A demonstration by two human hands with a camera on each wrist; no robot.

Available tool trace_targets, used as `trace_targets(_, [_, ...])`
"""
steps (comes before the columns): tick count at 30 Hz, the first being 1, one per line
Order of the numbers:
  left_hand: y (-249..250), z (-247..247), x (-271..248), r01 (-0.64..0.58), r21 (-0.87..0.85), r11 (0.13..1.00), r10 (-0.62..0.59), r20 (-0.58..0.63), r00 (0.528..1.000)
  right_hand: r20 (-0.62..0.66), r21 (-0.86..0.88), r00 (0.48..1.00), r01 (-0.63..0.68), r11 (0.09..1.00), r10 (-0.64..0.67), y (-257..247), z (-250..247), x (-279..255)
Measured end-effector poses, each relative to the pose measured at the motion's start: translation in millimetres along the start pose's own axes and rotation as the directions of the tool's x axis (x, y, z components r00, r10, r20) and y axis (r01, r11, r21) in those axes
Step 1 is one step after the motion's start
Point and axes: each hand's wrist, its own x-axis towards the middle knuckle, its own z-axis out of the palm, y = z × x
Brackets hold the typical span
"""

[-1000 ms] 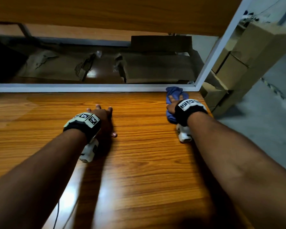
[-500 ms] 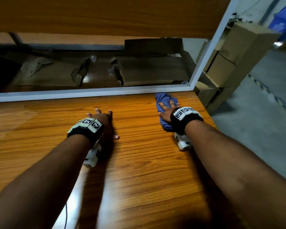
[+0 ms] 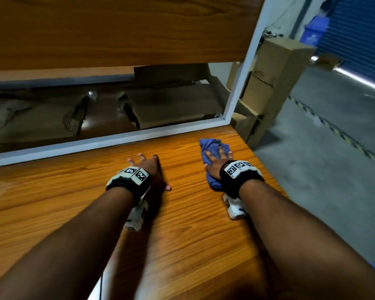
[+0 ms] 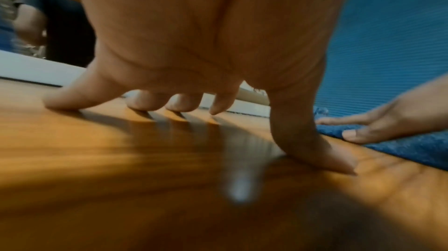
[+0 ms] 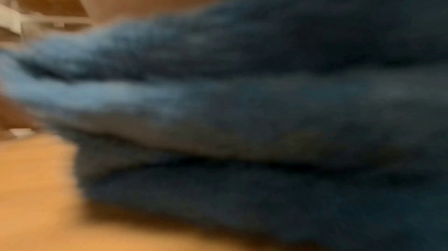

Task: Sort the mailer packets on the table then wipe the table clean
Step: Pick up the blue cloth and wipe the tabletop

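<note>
Packets look sorted off the glossy wooden table (image 3: 182, 245) — I'm mid-wipe, right hand (image 3: 217, 165) flat on the crumpled blue cloth (image 3: 212, 146), left hand (image 3: 148, 167) splayed, holding nothing.

Both arms reach forward, left hand (image 3: 148, 169) propped on spread fingertips (image 4: 143, 104), right hand (image 3: 217, 164) pressed flat, fingers straight.

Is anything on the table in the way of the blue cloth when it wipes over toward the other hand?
Only the left hand itself: it rests with fingertips on the table, apart from the cloth under the right hand. The wood between them looks bare.
</note>
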Motion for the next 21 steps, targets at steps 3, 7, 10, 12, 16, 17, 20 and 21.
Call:
trace_targets(3, [6.9, 0.6, 5.7, 0.028, 0.008, 1.0, -0.028, 0.015, 0.999, 0.023, -0.013, 0.998, 0.065, 0.998, -0.064, -13.5, 3.9, -3.6])
trace_targets(7, [6.2, -0.1, 6.7, 0.043, 0.026, 0.999, -0.044, 0.003, 0.999, 0.044, -0.075, 0.978, 0.209, 0.975, -0.206, -6.0, -2.9, -2.5])
trace_targets(10, [6.3, -1.5, -4.5, 0.031, 0.011, 0.999, -0.032, 0.013, 0.999, -0.001, -0.09, 0.996, 0.094, 0.992, -0.094, 40.5, -19.3, 34.8])
trace_targets(12, [8.1, -4.2, -7.1, 0.034, 0.009, 0.999, -0.034, 0.018, 0.999, -0.029, -0.038, 1.0, -0.01, 0.999, 0.008, 69.7, -30.7, 58.4])
trace_targets(16, [14.4, -7.2, -10.7, 0.059, -0.001, 0.998, -0.058, 0.05, 0.997, -0.023, 0.004, 0.999, 0.037, 0.999, -0.037, 46.8, -33.8, 77.7])
trace_targets(17, [15.6, -7.8, -11.0, 0.063, -0.003, 0.998, -0.063, 0.05, 0.997, -0.006, -0.026, 0.993, 0.115, 0.993, -0.115, 29.4, -30.8, 79.9])
trace_targets(20, [14.2, -7.4, -11.1, 0.061, 0.017, 0.998, -0.062, 0.03, 0.998, 0.039, -0.089, 0.969, 0.248, 0.965, -0.246, 24.0, -30.7, 100.1])
trace_targets(21, [13.3, -5.6, -10.1, 0.06, 0.014, 0.998, -0.06, 0.027, 0.998, 0.03, -0.107, 0.978, 0.21, 0.972, -0.208, 39.1, -36.8, 104.8])
